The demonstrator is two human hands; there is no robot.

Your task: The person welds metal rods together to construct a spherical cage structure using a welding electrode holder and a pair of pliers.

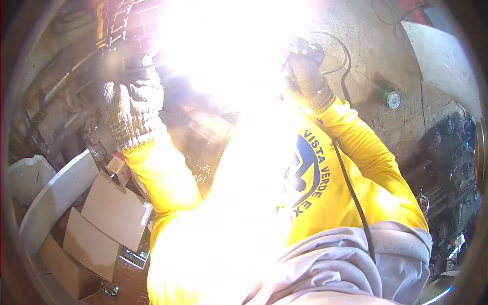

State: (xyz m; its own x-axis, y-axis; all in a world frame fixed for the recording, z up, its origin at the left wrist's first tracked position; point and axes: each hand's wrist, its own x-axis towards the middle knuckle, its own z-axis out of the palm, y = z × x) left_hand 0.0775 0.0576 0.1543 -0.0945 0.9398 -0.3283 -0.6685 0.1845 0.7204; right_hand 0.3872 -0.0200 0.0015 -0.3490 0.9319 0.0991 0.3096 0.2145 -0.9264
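A blinding white glare, like a welding arc, fills the top middle and washes out the work under it. My right hand [307,76], in a knit glove, is closed round a dark welding torch [316,52]; its front end is lost in the light. My left hand [133,99], in a grey-white knit glove, is raised left of the glare beside a metal grid [133,30]. Blur and glare hide its fingers, so I cannot tell whether it holds anything. A dark cable [353,195] runs down across my yellow shirt.
Open cardboard boxes [114,211] and curved white pieces [58,195] stand at the lower left. Metal bars [66,84] lie beyond them. At the right are a small round object [393,100] on the concrete floor, a pale sheet [442,61] and dark metal parts [452,168].
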